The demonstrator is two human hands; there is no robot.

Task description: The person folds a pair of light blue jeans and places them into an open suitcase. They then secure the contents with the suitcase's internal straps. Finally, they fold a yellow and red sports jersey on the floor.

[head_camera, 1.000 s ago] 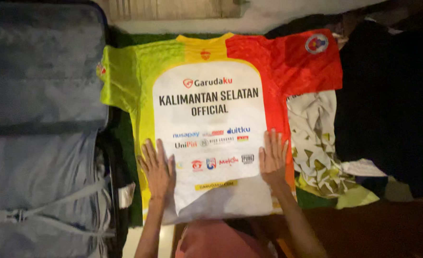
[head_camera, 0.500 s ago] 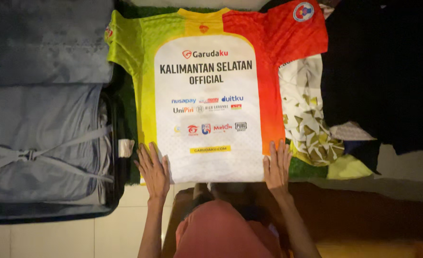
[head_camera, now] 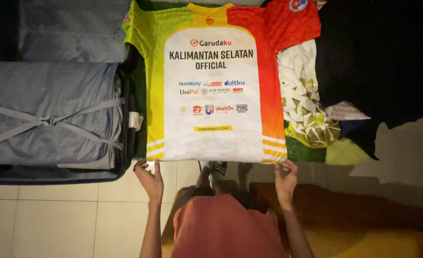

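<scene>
A sports jersey (head_camera: 211, 143) lies flat on the floor, back side up, with a green left side, a red and orange right side and a large white panel with printing. My left hand (head_camera: 149, 177) holds the bottom left corner of its hem. My right hand (head_camera: 286, 177) holds the bottom right corner. Both hands sit at the near edge of the jersey, fingers curled on the fabric.
An open grey suitcase (head_camera: 53, 119) with crossed straps lies to the left on the tiled floor (head_camera: 53, 220). A white and olive patterned garment (head_camera: 307, 105) and dark clothes (head_camera: 383, 62) lie to the right. A green mat (head_camera: 307, 153) shows under the jersey.
My hands slid down from lying flat on the jersey's lower part to gripping its hem corners. The view tilted, so the jersey and suitcase sit higher in the picture.
</scene>
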